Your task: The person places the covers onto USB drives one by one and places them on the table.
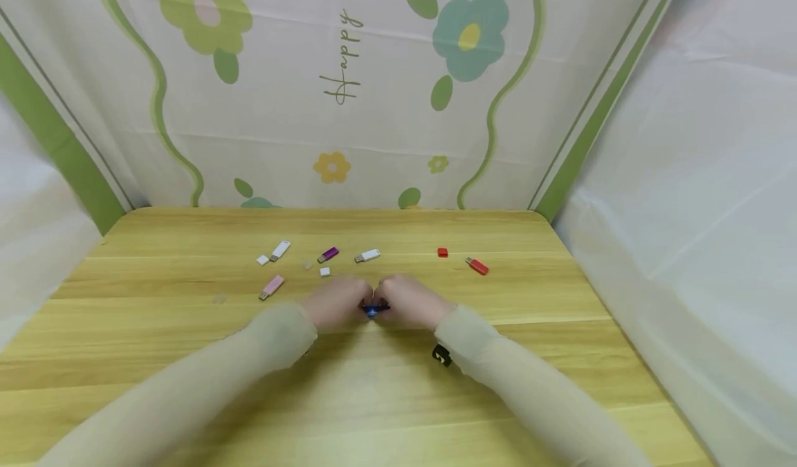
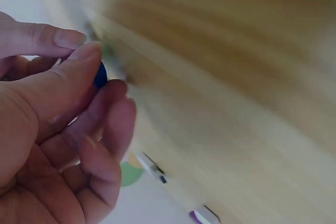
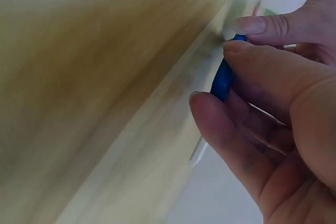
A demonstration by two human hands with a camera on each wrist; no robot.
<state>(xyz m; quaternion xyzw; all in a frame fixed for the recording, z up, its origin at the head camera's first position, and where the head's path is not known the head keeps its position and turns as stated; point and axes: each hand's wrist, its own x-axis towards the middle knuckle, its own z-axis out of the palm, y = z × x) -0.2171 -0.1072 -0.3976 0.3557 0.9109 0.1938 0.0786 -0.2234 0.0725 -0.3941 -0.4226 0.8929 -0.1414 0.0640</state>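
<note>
Both hands meet over the middle of the wooden table, fingertips together around a small blue USB stick (image 1: 372, 310). My left hand (image 1: 341, 301) pinches one end between thumb and fingers; in the left wrist view just a blue edge (image 2: 101, 76) shows. The right hand (image 1: 411, 302) grips the other end, and a longer rounded side of the blue stick (image 3: 223, 80) appears in the right wrist view. Fingers hide most of it. Beyond the left hand lie a white cap (image 1: 325, 272) and a white USB stick (image 1: 367, 255) with its plug bare.
Left of centre lie a purple stick (image 1: 328, 254), another white stick (image 1: 280, 250) beside its cap (image 1: 263, 260), a pink stick (image 1: 271, 287) and clear caps (image 1: 219, 299). At right are a red cap (image 1: 443, 252) and red stick (image 1: 477, 266). A flowered curtain (image 1: 373, 107) hangs behind.
</note>
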